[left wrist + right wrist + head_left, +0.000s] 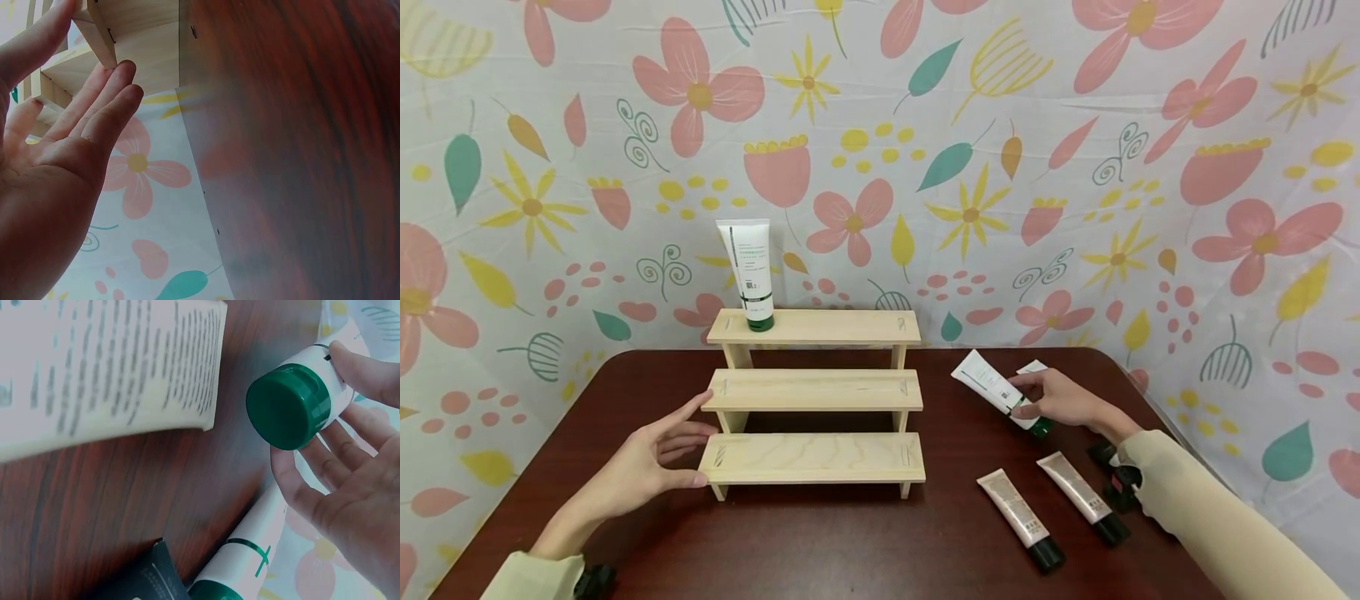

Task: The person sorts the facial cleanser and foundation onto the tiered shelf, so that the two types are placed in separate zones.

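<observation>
My right hand (1063, 398) grips a white squeeze tube (985, 382) by its lower part, near the green cap (287, 406). The tube is tilted, crimped end to the upper left. A second white tube (244, 556) lies behind that hand, mostly hidden in the head view. At the left end of a three-step wooden display stand (812, 457), my left hand (636, 467) touches the wood with extended fingers and thumb, the thumb at the bottom step. A white tube (748, 267) with a green cap stands upright on the top step, at its left.
Two beige tubes (1015, 508) (1075, 487) with black caps lie on the dark table (820, 550), right of the stand. A dark printed item (137, 575) shows beside the second white tube. A floral cloth (865, 108) hangs behind the table.
</observation>
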The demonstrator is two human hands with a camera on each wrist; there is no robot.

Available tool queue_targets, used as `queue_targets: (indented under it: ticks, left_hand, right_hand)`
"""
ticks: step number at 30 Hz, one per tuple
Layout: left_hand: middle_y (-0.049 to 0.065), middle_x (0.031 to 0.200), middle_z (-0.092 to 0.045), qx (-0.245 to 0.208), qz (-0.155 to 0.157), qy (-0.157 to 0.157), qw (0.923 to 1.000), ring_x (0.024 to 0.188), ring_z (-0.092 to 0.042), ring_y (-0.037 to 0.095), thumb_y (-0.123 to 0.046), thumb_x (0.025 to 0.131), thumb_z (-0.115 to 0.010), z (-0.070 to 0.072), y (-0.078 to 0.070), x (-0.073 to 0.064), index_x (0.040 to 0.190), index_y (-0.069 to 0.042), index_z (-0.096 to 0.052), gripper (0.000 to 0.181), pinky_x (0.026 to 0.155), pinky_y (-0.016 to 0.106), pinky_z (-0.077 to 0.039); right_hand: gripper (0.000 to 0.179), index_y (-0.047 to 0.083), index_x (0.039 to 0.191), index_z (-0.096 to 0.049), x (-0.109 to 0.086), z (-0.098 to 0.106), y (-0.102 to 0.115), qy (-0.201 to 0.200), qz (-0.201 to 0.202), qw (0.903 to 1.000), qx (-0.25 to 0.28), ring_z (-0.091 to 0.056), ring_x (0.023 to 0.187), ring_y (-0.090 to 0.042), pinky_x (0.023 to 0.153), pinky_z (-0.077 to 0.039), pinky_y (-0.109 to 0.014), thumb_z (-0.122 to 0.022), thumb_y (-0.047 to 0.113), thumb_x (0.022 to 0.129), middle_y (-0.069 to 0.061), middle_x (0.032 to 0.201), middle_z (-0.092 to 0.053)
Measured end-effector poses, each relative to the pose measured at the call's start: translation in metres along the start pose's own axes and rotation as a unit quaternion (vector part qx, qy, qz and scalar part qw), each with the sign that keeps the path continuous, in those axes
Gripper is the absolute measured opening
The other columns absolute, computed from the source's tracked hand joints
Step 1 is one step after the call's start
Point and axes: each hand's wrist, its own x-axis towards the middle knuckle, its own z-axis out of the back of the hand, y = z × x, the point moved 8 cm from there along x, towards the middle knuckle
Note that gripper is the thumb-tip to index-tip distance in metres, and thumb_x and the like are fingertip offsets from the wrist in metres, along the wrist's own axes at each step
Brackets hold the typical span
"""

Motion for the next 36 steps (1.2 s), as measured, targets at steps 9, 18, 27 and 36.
queue_targets:
  ticks: [9,18,27,36]
  left_hand:
    - [0.019,0.133,-0.066,-0.005,0.0,0.0,1.0,0.121,-0.066,0.018,-0.01,0.08,-0.093,0.0,0.002,0.002,0.168,-0.019,-0.032,0.107,0.099,0.023,-0.053]
    - [0.021,0.132,-0.065,-0.009,0.0,0.0,1.0,0.121,-0.066,0.017,-0.01,0.08,-0.093,0.0,0.002,0.001,0.168,-0.018,-0.031,0.108,0.099,0.023,-0.053]
    - [0.023,0.133,-0.064,-0.009,-0.002,0.001,1.0,0.121,-0.066,0.017,-0.01,0.08,-0.093,0.001,0.001,0.001,0.168,-0.018,-0.031,0.108,0.099,0.023,-0.053]
    - [0.024,0.135,-0.063,-0.013,0.005,0.002,0.9999,0.121,-0.066,0.018,-0.009,0.08,-0.093,0.0,0.001,0.001,0.168,-0.018,-0.031,0.108,0.1,0.022,-0.052]
  right_hand:
    - [0.064,-0.008,0.142,-0.06,-0.003,0.003,0.015,-0.04,0.014,0.999,-0.017,-0.065,0.095,-0.025,0.081,-0.056,-0.04,-0.086,0.021,0.09,-0.01,0.112,-0.067]
    - [0.062,-0.005,0.138,-0.063,-0.005,0.0,0.026,-0.063,0.023,0.9977,-0.009,-0.068,0.093,-0.026,0.079,-0.058,-0.039,-0.088,0.024,0.089,-0.011,0.111,-0.069]
    - [0.062,-0.004,0.137,-0.064,-0.011,0.0,0.044,-0.101,0.04,0.9941,-0.008,-0.067,0.088,-0.022,0.073,-0.057,-0.034,-0.089,0.025,0.088,-0.011,0.111,-0.069]
    - [0.058,-0.004,0.134,-0.066,-0.014,-0.003,0.06,-0.137,0.056,0.9888,0.018,-0.068,0.086,-0.023,0.068,-0.058,-0.031,-0.09,0.02,0.086,-0.011,0.105,-0.072]
